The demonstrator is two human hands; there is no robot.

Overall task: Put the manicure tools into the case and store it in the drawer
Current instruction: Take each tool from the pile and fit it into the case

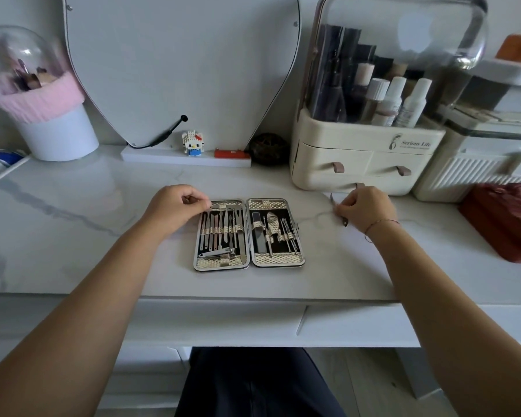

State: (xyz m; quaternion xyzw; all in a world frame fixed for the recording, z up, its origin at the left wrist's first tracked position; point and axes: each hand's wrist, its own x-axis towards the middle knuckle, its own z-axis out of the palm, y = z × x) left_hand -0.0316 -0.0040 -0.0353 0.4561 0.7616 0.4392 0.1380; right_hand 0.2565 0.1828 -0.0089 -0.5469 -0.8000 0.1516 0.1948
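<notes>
Steel tools fill most of the loops in the manicure case (277,259), which lies open flat on the tabletop (103,236), midway along and nearer the front edge than the wall. One tool is out of it: a slim nipper (345,222) in the right hand (367,209), just right of the case. The fingers are curled round its middle, so only the two ends show. Its long axis runs from the wall toward the front edge, roughly parallel with the tools already seated.

From where I stand, the move turns on a short carry leftward. The case's right half is the nearer one, and some dark lining shows bare there, so I'd guess its slot is on that side. Nothing lies between hand and case.

The left hand (175,209) is at the case's far left corner, fingers curled and thumb and forefinger pinched on the rim. Whether a tool's end is under them too, I cannot tell.

A cream organiser (358,158) stands at the wall behind the right hand, and a red pouch (506,224) sits toward the right edge. A drawer front (358,323) shows below the front edge.
</notes>
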